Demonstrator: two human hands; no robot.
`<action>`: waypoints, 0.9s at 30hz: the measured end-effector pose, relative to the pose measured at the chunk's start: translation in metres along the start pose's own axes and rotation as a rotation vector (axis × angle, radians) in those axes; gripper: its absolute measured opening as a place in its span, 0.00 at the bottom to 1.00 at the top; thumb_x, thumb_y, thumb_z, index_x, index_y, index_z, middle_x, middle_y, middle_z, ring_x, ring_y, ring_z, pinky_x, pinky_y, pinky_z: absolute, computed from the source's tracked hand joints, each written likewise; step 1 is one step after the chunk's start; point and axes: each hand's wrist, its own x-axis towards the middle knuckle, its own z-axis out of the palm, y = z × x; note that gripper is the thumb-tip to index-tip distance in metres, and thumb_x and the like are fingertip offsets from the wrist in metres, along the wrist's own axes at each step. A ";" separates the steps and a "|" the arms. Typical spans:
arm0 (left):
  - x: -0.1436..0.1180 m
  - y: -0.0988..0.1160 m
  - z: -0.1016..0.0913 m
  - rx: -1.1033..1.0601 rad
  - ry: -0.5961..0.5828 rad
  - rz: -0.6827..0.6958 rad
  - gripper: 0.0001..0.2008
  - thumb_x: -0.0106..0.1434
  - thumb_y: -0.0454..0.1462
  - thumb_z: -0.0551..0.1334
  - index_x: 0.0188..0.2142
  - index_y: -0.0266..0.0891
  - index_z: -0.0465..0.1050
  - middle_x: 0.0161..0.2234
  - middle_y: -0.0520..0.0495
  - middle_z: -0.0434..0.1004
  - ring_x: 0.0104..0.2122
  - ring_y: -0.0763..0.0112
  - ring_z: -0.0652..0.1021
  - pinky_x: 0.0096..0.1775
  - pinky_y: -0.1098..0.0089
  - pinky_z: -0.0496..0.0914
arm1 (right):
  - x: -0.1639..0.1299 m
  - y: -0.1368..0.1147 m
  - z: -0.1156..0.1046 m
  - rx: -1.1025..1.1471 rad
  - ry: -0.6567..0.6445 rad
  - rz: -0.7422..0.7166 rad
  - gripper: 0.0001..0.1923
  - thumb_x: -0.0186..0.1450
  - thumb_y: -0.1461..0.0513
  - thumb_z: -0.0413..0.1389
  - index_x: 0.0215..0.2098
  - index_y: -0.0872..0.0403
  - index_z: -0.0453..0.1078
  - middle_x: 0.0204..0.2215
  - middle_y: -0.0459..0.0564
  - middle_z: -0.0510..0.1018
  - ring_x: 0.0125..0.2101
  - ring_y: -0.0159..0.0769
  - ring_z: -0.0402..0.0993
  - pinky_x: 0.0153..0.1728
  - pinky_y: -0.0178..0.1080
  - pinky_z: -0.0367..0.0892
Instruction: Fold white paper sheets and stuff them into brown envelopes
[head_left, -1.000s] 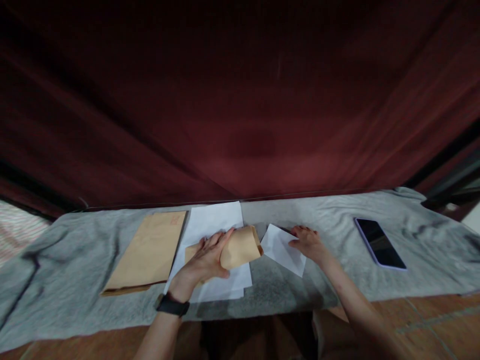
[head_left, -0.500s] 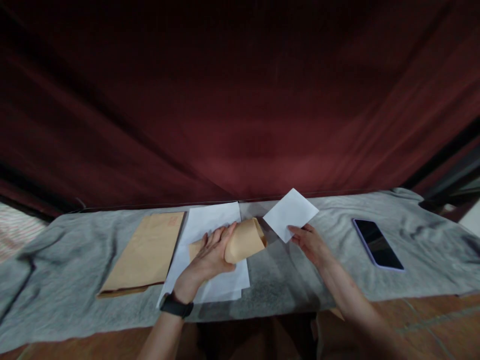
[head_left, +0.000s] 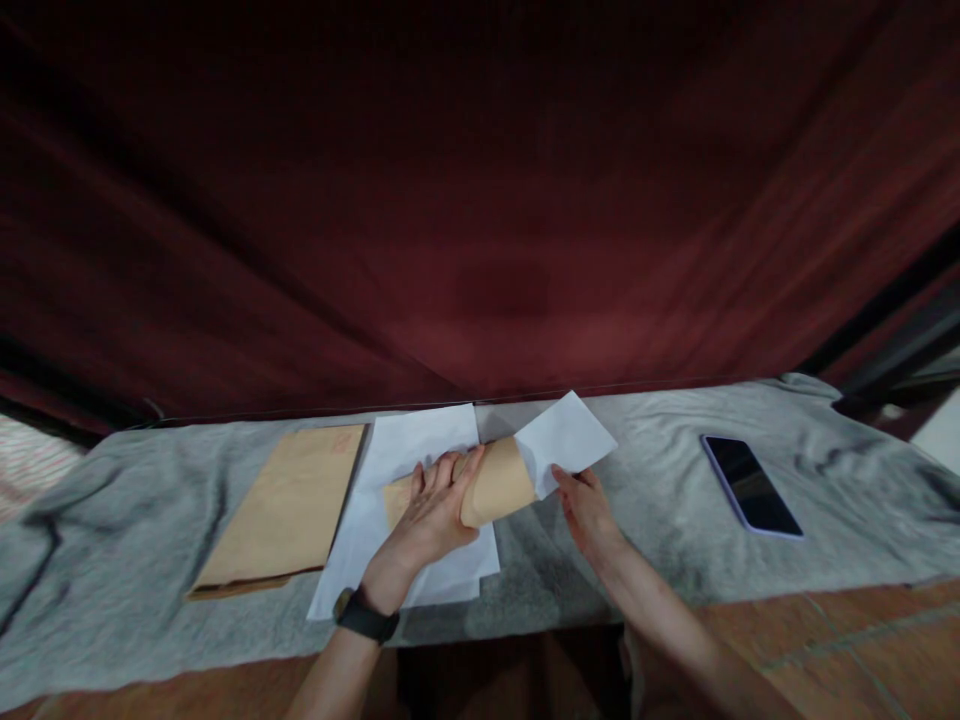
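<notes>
– What's nearest us?

– The left hand (head_left: pixel 435 505), wrapped round a brown envelope (head_left: pixel 495 482) and bowing its mouth open, over white sheets (head_left: pixel 409 455) on the grey cloth (head_left: pixel 660 520).

– And the right hand (head_left: pixel 585 505)?

– Pinching a folded white paper (head_left: pixel 566 440) by its near edge, its left corner at the envelope's mouth.

– How would it handle?

– Light and floppy, I'd say; it creases easily. Hold it at the edge and keep it flat. The envelope is stiffer, but a hard squeeze would buckle it.

– Farther off?

– A flat envelope (head_left: pixel 289 505) on the left, a phone (head_left: pixel 750 485) well to the right, a red curtain (head_left: pixel 480 200) behind.
</notes>
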 end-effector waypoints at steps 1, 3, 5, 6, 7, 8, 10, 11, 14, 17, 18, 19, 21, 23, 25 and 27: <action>0.000 0.001 0.000 0.015 -0.001 0.004 0.56 0.50 0.34 0.65 0.72 0.52 0.34 0.67 0.39 0.52 0.69 0.53 0.54 0.68 0.43 0.38 | 0.000 0.000 0.000 -0.009 0.003 -0.014 0.17 0.54 0.54 0.65 0.40 0.48 0.72 0.43 0.50 0.83 0.45 0.44 0.80 0.46 0.44 0.76; 0.001 0.002 0.000 0.049 -0.001 0.018 0.56 0.50 0.34 0.65 0.72 0.52 0.34 0.67 0.39 0.53 0.69 0.53 0.54 0.67 0.44 0.39 | 0.003 -0.001 -0.001 -0.020 0.013 -0.028 0.17 0.54 0.54 0.65 0.41 0.48 0.72 0.44 0.51 0.83 0.45 0.45 0.80 0.47 0.46 0.76; 0.001 0.003 0.000 0.080 0.011 0.031 0.56 0.50 0.32 0.64 0.72 0.52 0.34 0.67 0.39 0.53 0.69 0.52 0.53 0.67 0.43 0.39 | 0.005 -0.003 -0.002 -0.008 0.022 -0.029 0.17 0.54 0.54 0.65 0.41 0.48 0.72 0.44 0.50 0.83 0.45 0.45 0.80 0.48 0.46 0.75; 0.001 0.004 0.000 0.084 0.016 0.035 0.57 0.50 0.32 0.64 0.72 0.53 0.33 0.67 0.39 0.53 0.69 0.51 0.53 0.67 0.43 0.39 | 0.006 -0.004 -0.002 -0.001 0.028 -0.035 0.17 0.55 0.54 0.65 0.42 0.48 0.72 0.44 0.50 0.83 0.45 0.44 0.80 0.49 0.46 0.75; 0.001 0.005 0.001 0.075 0.019 0.039 0.57 0.50 0.32 0.64 0.72 0.53 0.32 0.67 0.40 0.53 0.69 0.51 0.54 0.67 0.43 0.39 | 0.007 -0.005 -0.002 0.003 0.035 -0.046 0.17 0.55 0.54 0.65 0.42 0.48 0.72 0.44 0.49 0.83 0.45 0.44 0.80 0.49 0.45 0.75; 0.001 0.006 0.002 0.056 0.020 0.042 0.57 0.51 0.33 0.64 0.72 0.54 0.32 0.67 0.40 0.53 0.69 0.50 0.54 0.67 0.43 0.40 | 0.007 -0.005 -0.001 0.002 0.046 -0.056 0.17 0.56 0.54 0.64 0.42 0.48 0.72 0.44 0.49 0.83 0.45 0.43 0.79 0.49 0.45 0.75; 0.002 0.010 0.003 0.019 0.017 0.039 0.57 0.51 0.34 0.65 0.72 0.54 0.31 0.67 0.40 0.52 0.68 0.50 0.56 0.67 0.44 0.43 | 0.006 -0.006 0.001 0.006 0.064 -0.074 0.16 0.57 0.54 0.63 0.42 0.49 0.72 0.44 0.49 0.83 0.46 0.43 0.79 0.49 0.45 0.74; 0.002 0.012 0.004 0.015 0.017 0.030 0.57 0.51 0.35 0.65 0.72 0.54 0.31 0.67 0.40 0.53 0.68 0.50 0.56 0.67 0.44 0.44 | 0.005 -0.006 0.003 0.013 0.067 -0.078 0.16 0.57 0.54 0.63 0.42 0.49 0.72 0.44 0.49 0.83 0.46 0.42 0.79 0.50 0.45 0.74; 0.003 0.018 0.007 0.055 0.036 0.006 0.58 0.49 0.33 0.66 0.73 0.54 0.35 0.66 0.39 0.54 0.68 0.48 0.55 0.67 0.43 0.43 | 0.002 -0.005 0.008 0.035 0.080 -0.091 0.18 0.56 0.54 0.63 0.44 0.48 0.71 0.46 0.49 0.82 0.48 0.42 0.78 0.54 0.47 0.71; 0.002 0.020 0.007 0.036 0.052 0.024 0.58 0.49 0.33 0.66 0.73 0.53 0.35 0.66 0.39 0.54 0.68 0.50 0.56 0.67 0.44 0.43 | -0.001 -0.003 0.010 -0.039 0.096 -0.121 0.20 0.57 0.52 0.62 0.46 0.49 0.71 0.47 0.49 0.81 0.49 0.43 0.77 0.56 0.49 0.68; 0.002 0.019 0.007 0.018 0.049 0.024 0.58 0.50 0.34 0.66 0.73 0.54 0.34 0.66 0.40 0.53 0.68 0.51 0.56 0.67 0.45 0.43 | -0.003 -0.002 0.011 -0.080 0.092 -0.128 0.20 0.57 0.51 0.62 0.46 0.50 0.72 0.46 0.50 0.82 0.49 0.44 0.76 0.55 0.49 0.68; 0.002 0.018 0.007 -0.001 0.041 0.019 0.58 0.50 0.34 0.66 0.73 0.54 0.33 0.67 0.40 0.53 0.68 0.51 0.56 0.67 0.45 0.44 | -0.004 -0.001 0.011 -0.117 0.080 -0.127 0.20 0.57 0.51 0.62 0.45 0.51 0.73 0.45 0.50 0.82 0.48 0.44 0.77 0.55 0.48 0.69; 0.003 0.012 0.006 -0.030 0.029 0.001 0.57 0.50 0.35 0.66 0.72 0.53 0.33 0.67 0.41 0.53 0.68 0.52 0.55 0.67 0.45 0.44 | -0.005 -0.001 0.009 -0.157 0.034 -0.092 0.18 0.57 0.51 0.63 0.41 0.52 0.74 0.42 0.51 0.83 0.46 0.44 0.77 0.52 0.47 0.70; 0.003 0.006 0.004 -0.043 0.048 -0.008 0.57 0.51 0.35 0.66 0.72 0.53 0.33 0.67 0.41 0.54 0.68 0.52 0.55 0.67 0.44 0.43 | -0.003 -0.004 0.004 -0.151 -0.012 -0.030 0.16 0.56 0.52 0.64 0.39 0.51 0.74 0.40 0.51 0.83 0.46 0.45 0.78 0.50 0.46 0.72; 0.003 0.001 0.003 -0.038 0.085 0.006 0.56 0.51 0.35 0.65 0.72 0.53 0.33 0.66 0.41 0.55 0.68 0.52 0.55 0.68 0.43 0.41 | 0.004 -0.010 -0.003 -0.130 -0.005 0.005 0.15 0.55 0.53 0.65 0.38 0.49 0.73 0.40 0.50 0.83 0.45 0.45 0.79 0.46 0.45 0.74; 0.003 -0.003 0.003 -0.030 0.105 0.022 0.56 0.51 0.34 0.65 0.72 0.53 0.34 0.66 0.41 0.55 0.68 0.53 0.56 0.68 0.43 0.39 | 0.013 -0.018 -0.013 -0.108 0.037 -0.006 0.15 0.56 0.52 0.64 0.40 0.46 0.72 0.41 0.49 0.83 0.44 0.46 0.80 0.42 0.45 0.76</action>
